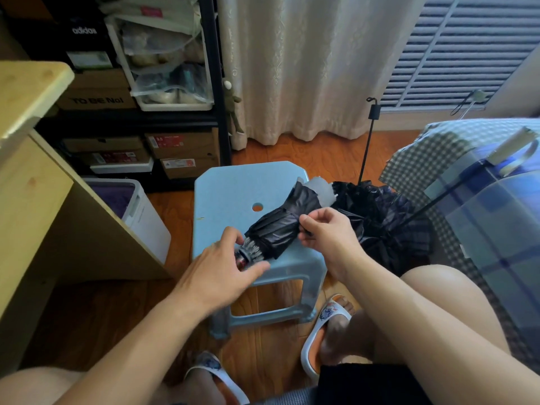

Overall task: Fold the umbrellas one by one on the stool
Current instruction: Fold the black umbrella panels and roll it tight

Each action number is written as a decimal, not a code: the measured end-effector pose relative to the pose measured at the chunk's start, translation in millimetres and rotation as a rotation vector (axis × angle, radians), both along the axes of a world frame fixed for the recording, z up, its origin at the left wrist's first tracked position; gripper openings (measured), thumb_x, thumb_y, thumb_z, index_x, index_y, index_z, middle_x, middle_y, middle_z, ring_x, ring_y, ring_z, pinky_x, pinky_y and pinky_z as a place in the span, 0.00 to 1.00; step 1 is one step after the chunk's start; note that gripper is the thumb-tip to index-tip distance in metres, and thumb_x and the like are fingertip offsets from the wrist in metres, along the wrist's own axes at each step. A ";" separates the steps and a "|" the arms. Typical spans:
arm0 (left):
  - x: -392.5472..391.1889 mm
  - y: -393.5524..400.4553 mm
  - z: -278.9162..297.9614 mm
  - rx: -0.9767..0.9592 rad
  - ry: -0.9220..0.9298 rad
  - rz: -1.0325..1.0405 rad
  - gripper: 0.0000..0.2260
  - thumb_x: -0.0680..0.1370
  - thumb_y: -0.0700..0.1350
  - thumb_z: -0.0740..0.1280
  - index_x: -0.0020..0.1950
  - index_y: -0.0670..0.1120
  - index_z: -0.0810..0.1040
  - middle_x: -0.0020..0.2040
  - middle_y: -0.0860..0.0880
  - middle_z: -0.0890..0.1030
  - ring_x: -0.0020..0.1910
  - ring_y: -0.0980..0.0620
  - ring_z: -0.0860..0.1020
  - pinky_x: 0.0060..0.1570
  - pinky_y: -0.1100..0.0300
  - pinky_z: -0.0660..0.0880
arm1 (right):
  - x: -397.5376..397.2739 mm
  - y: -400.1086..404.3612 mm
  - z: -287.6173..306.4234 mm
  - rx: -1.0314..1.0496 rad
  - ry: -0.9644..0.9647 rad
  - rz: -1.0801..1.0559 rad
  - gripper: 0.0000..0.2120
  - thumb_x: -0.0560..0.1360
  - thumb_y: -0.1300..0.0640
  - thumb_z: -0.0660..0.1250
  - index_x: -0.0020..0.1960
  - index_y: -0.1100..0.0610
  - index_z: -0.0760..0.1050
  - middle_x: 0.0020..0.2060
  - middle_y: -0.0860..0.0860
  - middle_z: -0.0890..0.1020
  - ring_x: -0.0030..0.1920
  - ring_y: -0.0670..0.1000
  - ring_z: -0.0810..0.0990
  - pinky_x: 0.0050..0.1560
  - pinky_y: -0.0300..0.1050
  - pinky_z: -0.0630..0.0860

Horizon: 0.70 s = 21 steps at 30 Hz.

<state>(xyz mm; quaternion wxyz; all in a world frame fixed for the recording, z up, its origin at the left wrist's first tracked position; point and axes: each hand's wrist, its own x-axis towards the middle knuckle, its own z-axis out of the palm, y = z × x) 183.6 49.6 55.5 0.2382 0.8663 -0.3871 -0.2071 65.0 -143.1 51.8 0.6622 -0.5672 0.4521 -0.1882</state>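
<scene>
A light blue plastic stool stands on the wood floor in front of me. A black folded umbrella lies across its seat, pale lining showing at the far end. My left hand grips the umbrella's handle end at the stool's near edge. My right hand pinches the umbrella's strap or fabric at its middle. A second black umbrella lies unfolded on the floor right of the stool, its thin shaft rising upward. A blue checked umbrella lies open at the right.
A wooden desk stands at the left with a white bin beside it. A black shelf with shoe boxes is behind the stool. Curtains hang at the back. My knees and slippered feet flank the stool.
</scene>
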 end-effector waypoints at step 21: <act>12.7 -2.3 4.5 -0.173 0.878 0.371 0.11 0.79 0.45 0.73 0.50 0.38 0.77 0.38 0.40 0.84 0.31 0.45 0.81 0.29 0.58 0.76 | 11.1 -13.1 10.8 0.002 0.067 0.099 0.06 0.79 0.62 0.73 0.46 0.64 0.80 0.34 0.55 0.82 0.30 0.46 0.77 0.34 0.37 0.78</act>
